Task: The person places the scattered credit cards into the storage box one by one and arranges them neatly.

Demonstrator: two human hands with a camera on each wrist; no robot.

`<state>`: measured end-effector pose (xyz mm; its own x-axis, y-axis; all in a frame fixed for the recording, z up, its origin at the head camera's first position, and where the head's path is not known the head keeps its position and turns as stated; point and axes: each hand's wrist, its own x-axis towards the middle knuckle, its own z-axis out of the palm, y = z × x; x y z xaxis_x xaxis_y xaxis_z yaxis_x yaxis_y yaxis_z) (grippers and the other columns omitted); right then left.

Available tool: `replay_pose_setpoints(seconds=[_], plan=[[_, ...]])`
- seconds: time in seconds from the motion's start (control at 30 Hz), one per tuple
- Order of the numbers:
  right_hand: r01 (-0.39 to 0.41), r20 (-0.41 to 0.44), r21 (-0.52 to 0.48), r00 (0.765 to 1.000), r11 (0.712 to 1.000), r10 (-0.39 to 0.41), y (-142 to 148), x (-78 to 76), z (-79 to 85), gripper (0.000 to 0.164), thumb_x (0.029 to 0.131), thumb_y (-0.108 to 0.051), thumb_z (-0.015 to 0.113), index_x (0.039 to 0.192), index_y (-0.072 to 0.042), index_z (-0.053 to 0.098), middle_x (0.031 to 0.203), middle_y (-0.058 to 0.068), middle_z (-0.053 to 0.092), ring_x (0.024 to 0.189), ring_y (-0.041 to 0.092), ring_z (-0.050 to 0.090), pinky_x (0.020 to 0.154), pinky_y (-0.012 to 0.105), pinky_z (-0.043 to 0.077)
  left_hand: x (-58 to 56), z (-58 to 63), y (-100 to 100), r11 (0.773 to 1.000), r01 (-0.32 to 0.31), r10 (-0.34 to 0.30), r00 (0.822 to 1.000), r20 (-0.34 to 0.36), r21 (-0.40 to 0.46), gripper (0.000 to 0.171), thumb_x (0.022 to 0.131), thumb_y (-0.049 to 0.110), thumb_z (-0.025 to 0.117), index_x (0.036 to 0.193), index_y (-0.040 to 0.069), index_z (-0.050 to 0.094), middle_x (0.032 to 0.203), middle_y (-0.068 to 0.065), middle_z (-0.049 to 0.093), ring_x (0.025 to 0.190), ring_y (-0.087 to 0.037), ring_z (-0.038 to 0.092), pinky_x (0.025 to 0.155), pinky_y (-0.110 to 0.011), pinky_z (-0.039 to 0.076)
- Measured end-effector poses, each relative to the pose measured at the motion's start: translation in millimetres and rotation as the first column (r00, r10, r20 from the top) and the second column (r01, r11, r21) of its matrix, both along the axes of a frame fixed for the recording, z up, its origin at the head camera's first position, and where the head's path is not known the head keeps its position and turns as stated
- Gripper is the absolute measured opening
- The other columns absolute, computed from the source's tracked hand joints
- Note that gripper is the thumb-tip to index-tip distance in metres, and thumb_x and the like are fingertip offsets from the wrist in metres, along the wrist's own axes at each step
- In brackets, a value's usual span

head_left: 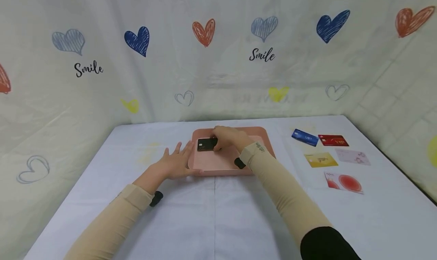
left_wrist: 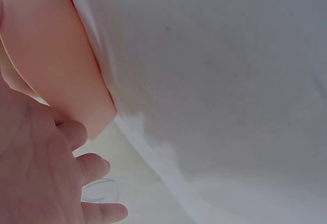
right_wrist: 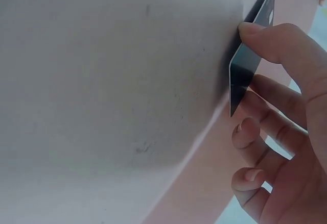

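Note:
A pink tray (head_left: 222, 166) lies on the white-covered table. In its left part my right hand (head_left: 228, 137) pinches a black card (head_left: 206, 144) between thumb and fingers. The right wrist view shows the card (right_wrist: 249, 55) tilted, one edge close over the tray floor (right_wrist: 117, 96), the thumb pressed on its face. My left hand (head_left: 175, 163) rests with spread fingers against the tray's left side, its thumb at the front rim. In the left wrist view the left hand (left_wrist: 38, 157) lies right beside the tray's pink outer wall (left_wrist: 61, 45).
Right of the tray several cards lie flat on the table: a blue card (head_left: 305, 137), a red card (head_left: 333, 140), a gold card (head_left: 321, 159), a pale pink card (head_left: 353, 156) and a white card with red circles (head_left: 344, 182). A heart-printed curtain (head_left: 218, 70) hangs behind.

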<state>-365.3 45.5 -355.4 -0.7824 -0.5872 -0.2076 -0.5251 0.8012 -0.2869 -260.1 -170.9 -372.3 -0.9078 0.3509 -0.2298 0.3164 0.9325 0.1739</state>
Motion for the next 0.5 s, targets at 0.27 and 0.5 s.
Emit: replay_pose_setpoints(seconds=[0.27,0.5], plan=[[0.018,-0.004,-0.008,1.0,1.0,-0.018,-3.8,-1.7,0.4,0.04,0.091,-0.018,0.079,0.126,-0.007,0.064,0.117,0.008,0.061,0.099,0.021,0.055,0.088,0.036,0.047,-0.1,0.3,-1.8,1.0,-0.008,0.008,1.0,-0.006,0.001,0.117,0.09,0.079,0.052,0.165,0.005,0.002,0.171,-0.011,0.008,0.154,-0.044,0.005,0.114,-0.074,0.006],[0.004,0.056,-0.03,0.998,1.0,-0.003,-1.3,-2.7,-4.3,0.032,0.096,-0.017,0.075,0.125,-0.006,0.068,0.113,0.006,0.066,0.098,0.02,0.055,0.091,0.035,0.048,1.9,1.5,-0.3,1.0,-0.002,0.002,1.0,0.0,0.003,0.115,0.09,0.077,0.054,0.165,0.006,0.003,0.171,-0.012,0.008,0.154,-0.044,0.004,0.114,-0.074,0.005]])
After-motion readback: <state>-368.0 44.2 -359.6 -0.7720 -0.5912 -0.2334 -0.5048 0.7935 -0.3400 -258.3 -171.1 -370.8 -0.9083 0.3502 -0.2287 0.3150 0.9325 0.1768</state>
